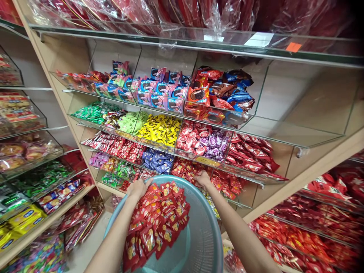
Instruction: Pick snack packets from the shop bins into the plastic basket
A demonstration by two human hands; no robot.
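A teal plastic basket (204,227) is at the bottom centre, with a heap of red candy packets (162,216) in its left part. My left hand (138,189) is at the basket's far left rim, its fingers closed there. Just beyond the rim on the right, my right hand (203,179) reaches to a low shelf of red packets (184,169); its fingers are curled, and what they hold, if anything, is too small to tell.
Glass-fronted shelves hold yellow packets (160,129), blue packets (157,160) and wrapped cookies (162,89). Glass edges (199,153) jut out above my hands. More stocked shelves stand at the left (31,151) and lower right (307,227).
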